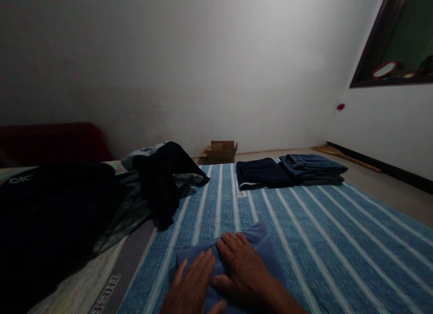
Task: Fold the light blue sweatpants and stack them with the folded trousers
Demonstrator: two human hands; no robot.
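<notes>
While our left hand (192,282) and right hand (241,264) lie spread flat on the folded blue cloth (250,246), two folded stacks (291,170) look done and the dark pile (162,178) looks left.

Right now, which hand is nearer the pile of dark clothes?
Left. The left hand lies flat on the folded blue cloth on the side toward the dark clothes pile; the right hand rests farther away.

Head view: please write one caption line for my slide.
Both hands, left hand and right hand, press flat on a folded blue cloth on a striped blue sheet.
</notes>
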